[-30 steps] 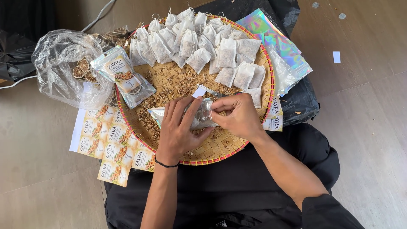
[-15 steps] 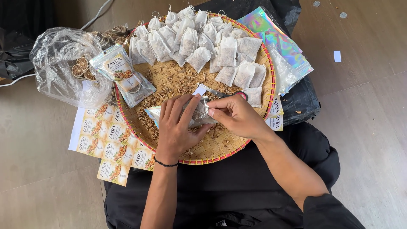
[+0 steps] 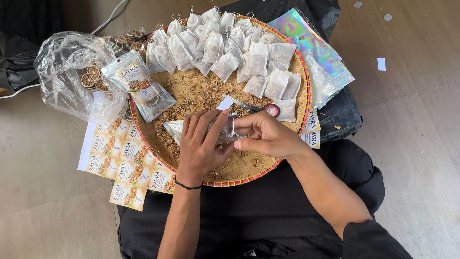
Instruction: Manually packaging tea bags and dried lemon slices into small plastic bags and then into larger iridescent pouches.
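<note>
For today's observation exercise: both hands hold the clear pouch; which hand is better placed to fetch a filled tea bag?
Probably right: the right hand lies nearer the tea bags; the left hand steadies the clear pouch.

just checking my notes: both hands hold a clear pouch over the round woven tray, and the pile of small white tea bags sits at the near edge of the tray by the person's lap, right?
Not quite. The head view shows the left hand and right hand holding the clear pouch over the woven tray, but the white tea bags are piled at the tray's far edge, away from the lap.
</note>
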